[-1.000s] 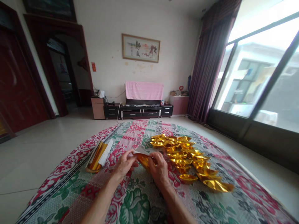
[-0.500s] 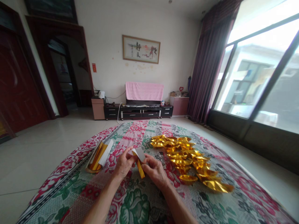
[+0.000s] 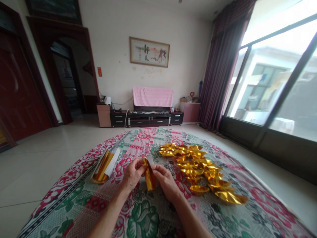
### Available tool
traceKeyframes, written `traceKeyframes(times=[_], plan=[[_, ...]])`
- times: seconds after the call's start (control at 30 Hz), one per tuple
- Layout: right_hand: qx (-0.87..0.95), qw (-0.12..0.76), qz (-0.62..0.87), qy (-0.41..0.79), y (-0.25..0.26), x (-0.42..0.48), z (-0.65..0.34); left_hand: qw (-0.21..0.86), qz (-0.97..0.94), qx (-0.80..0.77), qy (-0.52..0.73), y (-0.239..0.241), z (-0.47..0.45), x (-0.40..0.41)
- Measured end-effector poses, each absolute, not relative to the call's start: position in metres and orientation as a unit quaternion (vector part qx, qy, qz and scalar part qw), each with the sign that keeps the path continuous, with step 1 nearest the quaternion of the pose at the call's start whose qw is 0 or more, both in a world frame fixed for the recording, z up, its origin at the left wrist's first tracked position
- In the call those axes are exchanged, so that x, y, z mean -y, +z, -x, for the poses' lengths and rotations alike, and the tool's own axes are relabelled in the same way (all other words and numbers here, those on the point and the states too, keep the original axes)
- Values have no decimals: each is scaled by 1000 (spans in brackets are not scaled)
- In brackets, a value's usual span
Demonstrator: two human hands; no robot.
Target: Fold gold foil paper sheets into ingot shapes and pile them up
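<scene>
Head view, hands [image 3: 133, 173] half-curled, holding gold foil [image 3: 150, 179]

Gold pieces [image 3: 190, 172]: some overlapped, part-hidden | forearms [image 3: 109, 208]: cut off below | window view [image 3: 262, 86]: blurred

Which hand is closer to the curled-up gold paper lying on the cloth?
The left hand. It is to the right of the curled-up gold paper, with a gap between; the right hand is farther off on that same side.
</scene>
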State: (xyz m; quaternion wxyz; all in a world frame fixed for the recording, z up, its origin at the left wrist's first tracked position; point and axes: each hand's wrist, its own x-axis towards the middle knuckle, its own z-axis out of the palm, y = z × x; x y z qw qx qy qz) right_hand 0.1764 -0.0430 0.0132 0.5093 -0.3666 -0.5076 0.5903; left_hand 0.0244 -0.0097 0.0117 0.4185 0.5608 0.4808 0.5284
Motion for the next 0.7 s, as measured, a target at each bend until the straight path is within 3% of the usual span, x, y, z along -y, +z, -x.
traceKeyframes(times=[0.27,0.5,0.7], plan=[[506,511,418,555,12,43,-170,358,-633,-484,488,17,-25,13],[538,539,446,471,13,43,-170,476,-571,-456,489,18,-22,19],[578,532,490,377,4,37,-176,452,-572,-496,472,11,-20,13]])
